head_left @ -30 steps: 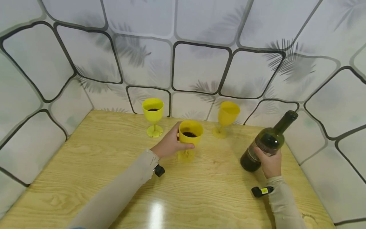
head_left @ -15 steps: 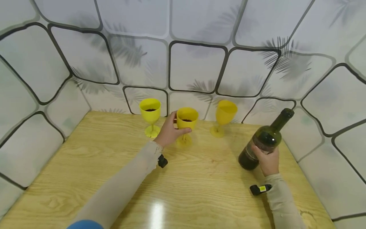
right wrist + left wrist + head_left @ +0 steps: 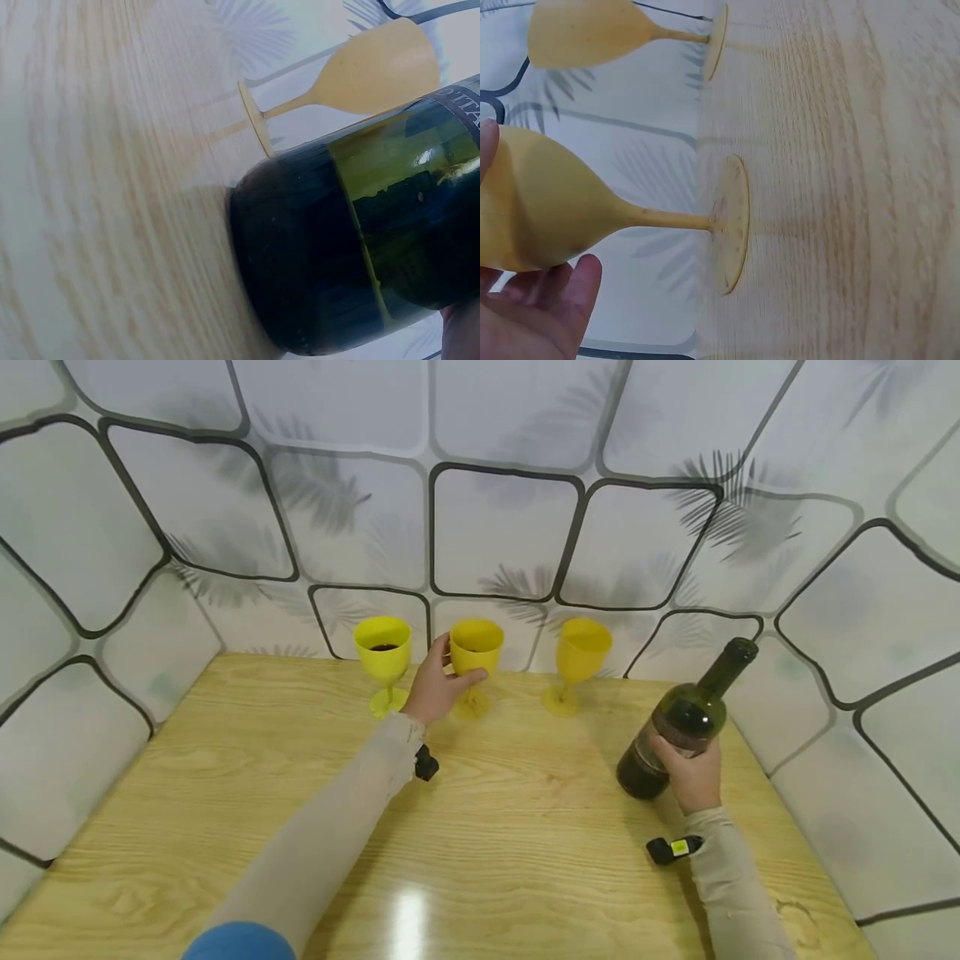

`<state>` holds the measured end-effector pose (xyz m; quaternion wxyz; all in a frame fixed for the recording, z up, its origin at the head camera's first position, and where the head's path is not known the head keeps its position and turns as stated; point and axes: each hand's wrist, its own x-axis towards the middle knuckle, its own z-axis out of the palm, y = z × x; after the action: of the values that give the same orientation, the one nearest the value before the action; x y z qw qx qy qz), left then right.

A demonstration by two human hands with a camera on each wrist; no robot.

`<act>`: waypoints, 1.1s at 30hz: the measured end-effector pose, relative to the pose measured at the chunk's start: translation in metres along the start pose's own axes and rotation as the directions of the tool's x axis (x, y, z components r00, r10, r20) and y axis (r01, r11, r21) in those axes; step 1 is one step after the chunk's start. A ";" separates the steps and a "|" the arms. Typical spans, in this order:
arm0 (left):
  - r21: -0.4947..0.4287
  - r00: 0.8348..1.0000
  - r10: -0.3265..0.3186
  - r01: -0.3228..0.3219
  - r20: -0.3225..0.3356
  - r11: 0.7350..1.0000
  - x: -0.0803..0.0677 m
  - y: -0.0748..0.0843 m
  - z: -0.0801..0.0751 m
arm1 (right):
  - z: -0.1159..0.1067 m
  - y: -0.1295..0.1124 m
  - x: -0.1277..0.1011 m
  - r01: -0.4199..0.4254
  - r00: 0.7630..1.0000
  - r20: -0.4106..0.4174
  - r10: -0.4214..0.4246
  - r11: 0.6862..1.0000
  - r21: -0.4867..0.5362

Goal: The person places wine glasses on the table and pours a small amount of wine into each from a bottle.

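My left hand (image 3: 435, 685) curls its fingers and thumb round the bowl of the middle yellow goblet (image 3: 477, 647). Its foot (image 3: 731, 225) meets the wooden tabletop in the left wrist view, and a little dark liquid shows inside. Farther right, my right hand (image 3: 693, 777) grips a dark green wine bottle (image 3: 693, 708) round its lower label. The bottle has no cap visible and stands low at the table; whether its base (image 3: 277, 255) touches the wood, I cannot tell. Beside the left hand stands another yellow goblet (image 3: 383, 660) holding dark liquid.
A third, more orange goblet (image 3: 581, 652) stands near the wall between the middle goblet and the bottle; no liquid shows in it. Patterned walls (image 3: 502, 535) enclose the back and sides of the wooden table (image 3: 525, 860).
My left hand has carried the middle goblet away from me toward the back wall, into line with the other two. The right hand and bottle keep nearly the same place; the view has shifted slightly.
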<state>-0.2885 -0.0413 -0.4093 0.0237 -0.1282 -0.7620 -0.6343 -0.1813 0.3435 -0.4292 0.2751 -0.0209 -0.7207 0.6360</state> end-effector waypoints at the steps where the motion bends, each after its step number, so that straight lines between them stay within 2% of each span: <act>1: -0.004 1.000 -0.003 0.003 0.004 1.000 -0.002 0.001 0.001 | 0.000 0.000 0.000 -0.002 1.000 -0.002 0.002 1.000 -0.003; 4: 0.001 0.999 -0.023 0.023 -0.025 1.000 -0.016 0.004 0.006 | 0.001 0.001 0.000 -0.014 1.000 0.006 0.014 0.999 -0.034; 6: 0.004 0.995 -0.026 0.026 -0.091 1.000 -0.031 0.005 0.012 | 0.001 0.002 -0.001 -0.025 0.999 0.018 0.026 0.997 -0.067; 8: -0.015 0.987 -0.007 0.004 -0.163 1.000 -0.048 0.007 0.020 | 0.001 0.003 -0.002 -0.035 0.999 0.027 0.038 0.995 -0.098; 10: -0.049 0.981 0.028 -0.039 -0.194 0.998 -0.063 0.010 0.031 | 0.000 0.003 -0.003 -0.041 0.999 0.030 0.045 0.992 -0.116; 12: -0.074 0.988 0.057 -0.068 -0.141 0.995 -0.072 0.014 0.042 | 0.000 0.002 -0.002 -0.040 0.999 0.028 0.043 0.993 -0.108; 14: -0.083 0.997 0.070 -0.073 -0.035 0.994 -0.073 0.019 0.054 | 0.000 0.001 -0.002 -0.037 0.999 0.026 0.040 0.994 -0.101; 17: -0.045 0.992 0.057 -0.052 0.109 0.998 -0.059 0.026 0.073 | -0.001 0.000 0.000 -0.027 0.999 0.021 0.029 0.995 -0.100; 19: -0.017 0.989 0.039 -0.037 0.144 0.999 -0.044 0.029 0.088 | -0.002 0.000 0.001 -0.029 0.999 0.019 0.031 0.994 -0.105; 26: -0.026 0.988 -0.072 0.077 0.137 0.997 0.007 0.036 0.133 | -0.007 0.001 0.001 -0.034 0.999 0.006 0.035 0.993 -0.110; 30: 0.043 0.988 -0.101 0.097 0.117 0.994 0.028 0.037 0.142 | -0.006 0.001 0.000 -0.027 0.999 0.015 0.029 0.994 -0.108; 33: 0.089 0.991 -0.094 0.085 0.098 0.992 0.040 0.039 0.144 | -0.005 0.000 0.002 -0.014 0.999 0.029 0.017 0.995 -0.097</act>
<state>-0.3000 0.1118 -0.3915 -0.0383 -0.1250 -0.7934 -0.5945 -0.1807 0.3493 -0.4287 0.2581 -0.0302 -0.7547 0.6024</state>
